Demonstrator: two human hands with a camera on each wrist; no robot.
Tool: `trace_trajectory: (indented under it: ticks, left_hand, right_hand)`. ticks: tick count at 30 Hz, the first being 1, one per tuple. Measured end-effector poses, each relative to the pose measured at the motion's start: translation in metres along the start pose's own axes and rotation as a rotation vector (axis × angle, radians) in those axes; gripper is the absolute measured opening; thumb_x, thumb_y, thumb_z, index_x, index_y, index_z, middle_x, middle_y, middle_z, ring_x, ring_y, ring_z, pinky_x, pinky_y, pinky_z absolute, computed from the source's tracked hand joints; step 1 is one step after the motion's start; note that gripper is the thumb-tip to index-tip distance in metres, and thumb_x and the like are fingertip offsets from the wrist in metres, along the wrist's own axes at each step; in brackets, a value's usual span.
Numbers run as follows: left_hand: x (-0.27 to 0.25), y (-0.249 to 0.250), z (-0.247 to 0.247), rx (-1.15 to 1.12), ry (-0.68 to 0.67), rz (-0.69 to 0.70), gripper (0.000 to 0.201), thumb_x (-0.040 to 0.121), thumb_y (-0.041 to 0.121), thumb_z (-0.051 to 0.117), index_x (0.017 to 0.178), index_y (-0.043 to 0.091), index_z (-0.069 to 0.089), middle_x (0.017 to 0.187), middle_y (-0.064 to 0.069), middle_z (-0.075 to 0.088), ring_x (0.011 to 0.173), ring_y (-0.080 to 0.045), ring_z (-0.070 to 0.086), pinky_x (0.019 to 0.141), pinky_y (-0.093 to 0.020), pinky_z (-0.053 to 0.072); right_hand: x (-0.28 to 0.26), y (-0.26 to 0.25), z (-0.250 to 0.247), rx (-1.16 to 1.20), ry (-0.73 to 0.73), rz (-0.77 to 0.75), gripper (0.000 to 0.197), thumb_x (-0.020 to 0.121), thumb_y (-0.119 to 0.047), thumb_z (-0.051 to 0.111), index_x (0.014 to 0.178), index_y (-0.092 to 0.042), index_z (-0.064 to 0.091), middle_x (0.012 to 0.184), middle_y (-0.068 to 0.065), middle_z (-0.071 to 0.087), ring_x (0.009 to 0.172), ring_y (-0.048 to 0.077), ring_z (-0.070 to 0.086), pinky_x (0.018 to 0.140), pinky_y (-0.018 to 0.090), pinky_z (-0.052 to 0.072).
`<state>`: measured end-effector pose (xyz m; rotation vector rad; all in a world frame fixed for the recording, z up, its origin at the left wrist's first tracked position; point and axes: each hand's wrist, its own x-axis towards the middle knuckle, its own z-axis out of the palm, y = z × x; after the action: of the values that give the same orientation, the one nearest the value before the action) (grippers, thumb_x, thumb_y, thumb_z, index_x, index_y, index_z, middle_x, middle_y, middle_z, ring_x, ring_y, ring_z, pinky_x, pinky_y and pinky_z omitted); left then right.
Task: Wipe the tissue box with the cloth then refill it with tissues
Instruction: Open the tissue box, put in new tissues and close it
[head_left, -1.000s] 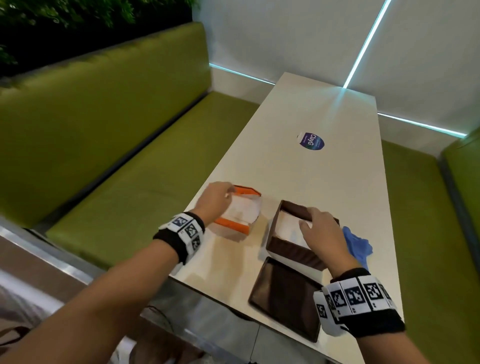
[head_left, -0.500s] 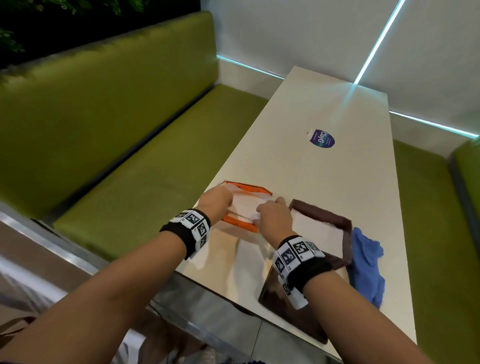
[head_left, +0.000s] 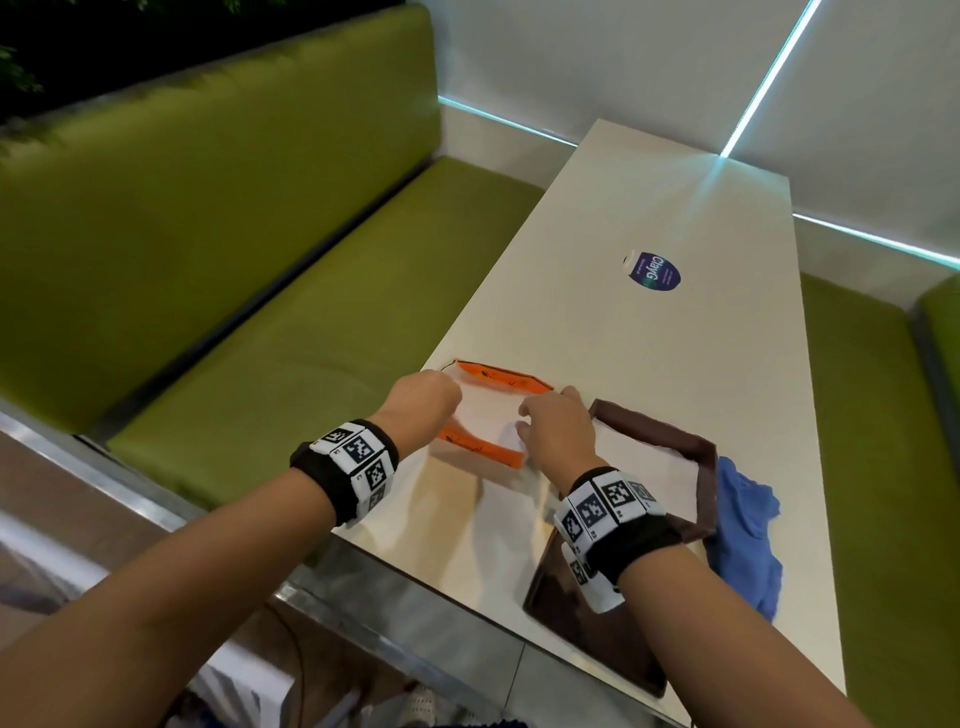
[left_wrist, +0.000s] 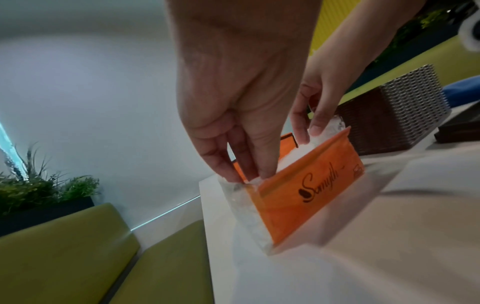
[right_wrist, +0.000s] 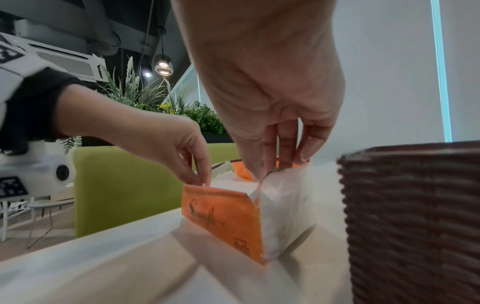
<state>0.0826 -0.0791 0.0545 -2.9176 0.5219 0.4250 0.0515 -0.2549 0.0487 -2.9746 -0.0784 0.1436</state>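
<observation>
On the white table (head_left: 597, 332) an orange tissue pack (head_left: 491, 410) stands open at the top with white tissues (left_wrist: 298, 153) inside, just left of the brown woven tissue box (head_left: 691, 457), which holds a white layer of tissue. The left hand (head_left: 423, 405) pinches the pack's left end and the right hand (head_left: 558, 423) pinches the tissues at its right end. A blue cloth (head_left: 748, 535) lies touching the box's right side, and the brown lid (head_left: 597, 634) lies flat in front of it.
</observation>
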Motion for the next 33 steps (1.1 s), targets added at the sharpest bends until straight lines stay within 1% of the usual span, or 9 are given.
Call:
trace_trajectory:
  ticks: [3,6,11,13,16,20,26,30,33]
  left_hand:
    - [-0.001,0.000,0.000,0.034,-0.028,0.031,0.015,0.091,0.003,0.054,0.094,-0.002,0.068,0.103,-0.015,0.070,0.098,-0.033,0.067,0.074,-0.037,0.054]
    - [0.010,0.007,-0.002,-0.025,0.032,0.041,0.035,0.103,0.030,0.045,0.091,0.005,0.066,0.095,-0.013,0.065,0.097,-0.030,0.065,0.067,-0.032,0.043]
    - [0.035,0.015,0.009,-0.181,0.179,0.182,0.019,0.089,0.000,0.051,0.099,0.011,0.064,0.106,-0.007,0.063,0.103,-0.027,0.062,0.072,-0.031,0.040]
    - [0.038,0.017,0.016,-0.156,0.140,0.207,0.026,0.088,0.002,0.055,0.112,0.011,0.061,0.117,-0.007,0.062,0.111,-0.027,0.058,0.084,-0.033,0.042]
    - [0.043,0.017,0.030,-0.141,0.130,0.176,0.048,0.087,0.007,0.062,0.134,0.011,0.049,0.136,-0.006,0.054,0.128,-0.025,0.047,0.103,-0.032,0.036]
    - [0.049,0.012,0.035,-0.150,0.124,0.164,0.069,0.087,0.012,0.065,0.148,0.011,0.034,0.144,-0.008,0.047,0.135,-0.027,0.039,0.113,-0.034,0.029]
    - [0.051,0.014,0.040,-0.158,0.147,0.137,0.067,0.085,0.011,0.066,0.145,0.013,0.037,0.140,-0.008,0.049,0.133,-0.027,0.040,0.110,-0.035,0.032]
    - [0.049,0.015,0.043,-0.156,0.164,0.137,0.064,0.085,0.009,0.064,0.144,0.011,0.038,0.139,-0.010,0.048,0.132,-0.029,0.040,0.109,-0.035,0.032]
    - [0.047,0.016,0.040,-0.181,0.164,0.133,0.061,0.084,0.009,0.066,0.140,0.011,0.043,0.136,-0.010,0.050,0.131,-0.029,0.040,0.107,-0.036,0.034]
  right_hand:
    - [0.007,-0.004,0.008,0.030,-0.031,-0.087,0.022,0.093,-0.017,0.051,0.106,-0.009,0.067,0.109,0.007,0.066,0.114,0.027,0.047,0.093,0.034,0.041]
    - [0.011,-0.008,0.013,-0.031,-0.119,-0.163,0.022,0.093,-0.018,0.051,0.105,-0.006,0.065,0.117,0.011,0.058,0.114,0.031,0.047,0.096,0.036,0.039]
    - [0.016,-0.016,0.013,0.019,-0.144,-0.169,0.027,0.088,-0.013,0.049,0.104,-0.002,0.066,0.120,0.015,0.053,0.117,0.031,0.044,0.095,0.035,0.037]
    - [0.021,-0.017,0.015,0.059,-0.118,-0.127,0.026,0.085,-0.016,0.059,0.108,-0.006,0.062,0.121,0.014,0.052,0.119,0.030,0.045,0.097,0.034,0.038]
    - [0.028,-0.016,0.020,0.085,-0.206,-0.039,0.057,0.081,-0.026,0.070,0.126,-0.003,0.044,0.129,0.016,0.051,0.122,0.032,0.047,0.102,0.037,0.039]
    - [0.039,-0.021,0.018,0.062,-0.288,0.042,0.071,0.079,-0.035,0.072,0.132,-0.002,0.038,0.131,0.015,0.052,0.122,0.032,0.051,0.101,0.039,0.042]
    - [0.055,-0.028,0.012,-0.150,-0.322,0.070,0.063,0.071,-0.046,0.071,0.121,-0.012,0.054,0.124,0.009,0.058,0.115,0.026,0.056,0.094,0.035,0.048]
    - [0.056,-0.030,0.012,-0.152,-0.376,0.039,0.029,0.075,-0.037,0.068,0.094,-0.019,0.055,0.095,0.003,0.063,0.096,0.025,0.062,0.075,0.031,0.046]
    - [0.054,-0.029,0.011,-0.104,-0.391,0.079,0.032,0.073,-0.040,0.070,0.092,-0.018,0.058,0.083,0.002,0.058,0.086,0.024,0.059,0.072,0.030,0.045]
